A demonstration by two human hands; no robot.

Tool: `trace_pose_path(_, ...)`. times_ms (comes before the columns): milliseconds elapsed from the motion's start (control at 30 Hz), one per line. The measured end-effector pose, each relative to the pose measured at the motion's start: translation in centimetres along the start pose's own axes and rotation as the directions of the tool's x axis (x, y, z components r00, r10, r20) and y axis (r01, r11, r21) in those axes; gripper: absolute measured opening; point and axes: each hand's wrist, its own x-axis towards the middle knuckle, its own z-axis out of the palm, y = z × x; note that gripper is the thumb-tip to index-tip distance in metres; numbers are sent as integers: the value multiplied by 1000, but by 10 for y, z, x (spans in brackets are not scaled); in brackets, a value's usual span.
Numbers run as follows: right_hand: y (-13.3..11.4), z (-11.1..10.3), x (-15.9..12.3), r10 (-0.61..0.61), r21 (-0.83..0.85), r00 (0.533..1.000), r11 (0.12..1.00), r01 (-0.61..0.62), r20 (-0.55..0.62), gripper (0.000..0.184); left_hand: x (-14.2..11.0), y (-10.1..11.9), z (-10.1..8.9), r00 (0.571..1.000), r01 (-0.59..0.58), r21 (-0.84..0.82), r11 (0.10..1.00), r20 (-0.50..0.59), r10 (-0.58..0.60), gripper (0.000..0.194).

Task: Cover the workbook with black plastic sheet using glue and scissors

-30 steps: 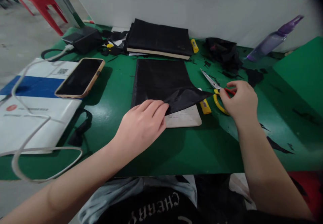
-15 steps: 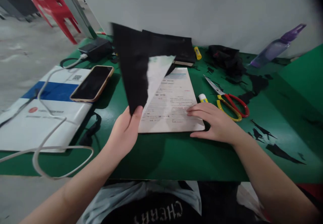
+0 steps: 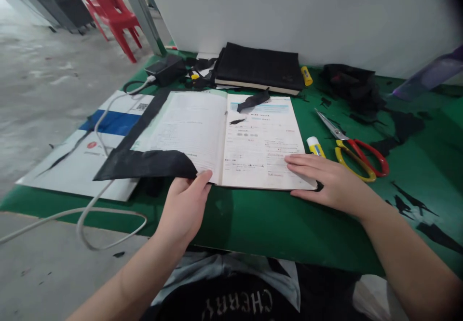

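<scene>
An open book (image 3: 260,142) lies on the green table, with a black covering (image 3: 144,164) folded over the left and lower borders of its left side. My left hand (image 3: 188,195) is closed on the lower edge of this black covering near the spine, thumb on top. Flat on the lower right corner of the right page rests my right hand (image 3: 325,179), fingers stretched out. Black scraps (image 3: 255,100) lie on the upper right page. Just beyond my right hand are a glue stick (image 3: 316,146) and scissors (image 3: 352,150) with red and yellow handles.
Behind the book lies a black-covered book (image 3: 258,65), with a yellow cap (image 3: 306,76) beside it. A white-and-blue packet (image 3: 104,142), a cable (image 3: 85,215) and a black adapter (image 3: 166,68) are on the left. Crumpled black material (image 3: 352,87) and a purple bottle (image 3: 428,77) stand at the right.
My left hand has swung the black-covered side of the book down and open to the left. It now hides the phone. My right hand stays on the right page.
</scene>
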Motion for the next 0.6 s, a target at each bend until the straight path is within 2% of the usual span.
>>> trace_pose_path(100,1,-2,-2,33,-23,999,999,-33,2,47,-1,-1,6,994,6,-115,993,-112,-18,13)
trace_pose_path(200,3,-6,-4,87,-57,996,994,-88,-30,39,-2,-6,17,989,68,-197,978,-118,-92,2)
trace_pose_path(267,4,-7,-6,133,-95,987,985,-141,-91,30,-2,-10,27,985,94,-243,965,-118,-125,7)
trace_pose_path(433,9,-4,-9,214,-261,925,917,-300,-313,28,3,-20,57,993,76,-359,930,-60,-104,15)
trace_pose_path(533,16,-1,-13,235,-385,906,846,-369,-351,31,3,-21,66,994,98,-360,928,-2,-105,17)
trace_pose_path(600,21,1,-16,262,-428,896,807,-407,-359,33,0,-19,63,990,126,-343,931,100,-97,7)
